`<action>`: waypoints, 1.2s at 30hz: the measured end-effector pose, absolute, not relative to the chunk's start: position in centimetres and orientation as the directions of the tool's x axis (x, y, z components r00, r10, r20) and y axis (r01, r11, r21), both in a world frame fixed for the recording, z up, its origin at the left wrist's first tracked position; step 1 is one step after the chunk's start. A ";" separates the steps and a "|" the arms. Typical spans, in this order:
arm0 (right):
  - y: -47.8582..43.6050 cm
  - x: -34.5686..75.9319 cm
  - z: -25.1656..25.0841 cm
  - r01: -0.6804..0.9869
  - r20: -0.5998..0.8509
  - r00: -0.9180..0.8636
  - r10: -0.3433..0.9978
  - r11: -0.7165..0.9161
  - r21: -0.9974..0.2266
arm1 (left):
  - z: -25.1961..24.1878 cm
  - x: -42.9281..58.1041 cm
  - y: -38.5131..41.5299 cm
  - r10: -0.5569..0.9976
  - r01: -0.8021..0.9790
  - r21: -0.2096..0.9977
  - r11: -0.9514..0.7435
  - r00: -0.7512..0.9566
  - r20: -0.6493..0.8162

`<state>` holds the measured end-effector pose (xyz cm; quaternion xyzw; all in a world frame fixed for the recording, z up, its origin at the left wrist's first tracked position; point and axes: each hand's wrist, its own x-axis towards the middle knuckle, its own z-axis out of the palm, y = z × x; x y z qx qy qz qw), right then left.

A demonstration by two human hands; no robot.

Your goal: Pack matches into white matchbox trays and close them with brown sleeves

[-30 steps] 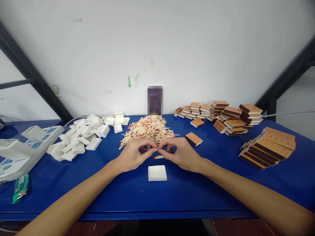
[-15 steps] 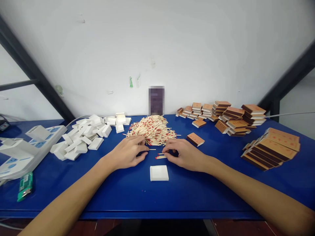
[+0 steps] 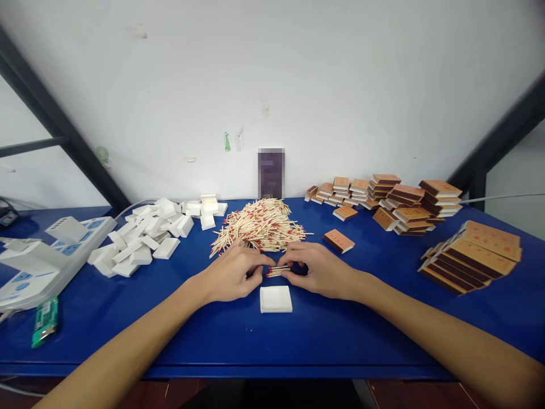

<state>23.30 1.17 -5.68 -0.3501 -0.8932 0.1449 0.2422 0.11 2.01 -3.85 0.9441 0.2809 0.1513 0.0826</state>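
Note:
Between the thumb and fingers of my right hand [image 3: 317,268] are several matches [image 3: 276,272], held roughly level with red heads to the left. My left hand [image 3: 238,271] stretches its index finger to the upper side of this small bundle; its thumb is apart and lower, and no match shows gripped in it. Just in front lies a white matchbox tray [image 3: 276,299]. A big heap of loose red-headed matches [image 3: 264,221] lies right behind both hands.
Several white trays [image 3: 145,238] are piled on the left, beside a power strip [image 3: 80,244] and a green packet [image 3: 45,322]. Matchboxes [image 3: 409,207] are stacked at the right, with one single matchbox [image 3: 339,241] near my right hand. A wall rises behind the blue table [image 3: 204,346].
My left hand has moved right, bringing a single match to those at my right hand. Its index finger and thumb have spread. My right hand stays nearly in place.

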 end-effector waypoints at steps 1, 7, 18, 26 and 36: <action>1.1 23.4 -5.6 0.559 0.342 -0.630 0.698 0.712 -0.425 | -3.9 0.0 2.1 0.568 0.506 0.267 -0.820 0.777 0.271; 1.0 23.5 -5.4 0.609 0.305 -0.629 0.715 0.697 -0.379 | -3.6 -1.4 3.1 0.603 0.548 0.258 -0.796 0.677 0.422; 0.8 23.5 -4.8 0.593 0.280 -0.659 0.699 0.711 -0.378 | -3.0 -2.2 3.7 0.607 0.573 0.202 -0.794 0.744 0.278; 1.2 23.8 -5.2 0.628 0.243 -0.649 0.721 0.688 -0.365 | -3.6 -1.4 2.8 0.529 0.481 0.253 -0.840 0.828 0.185; 1.2 23.6 -5.4 0.628 0.256 -0.640 0.724 0.685 -0.369 | -3.9 -0.9 2.8 0.501 0.458 0.224 -0.860 0.841 0.206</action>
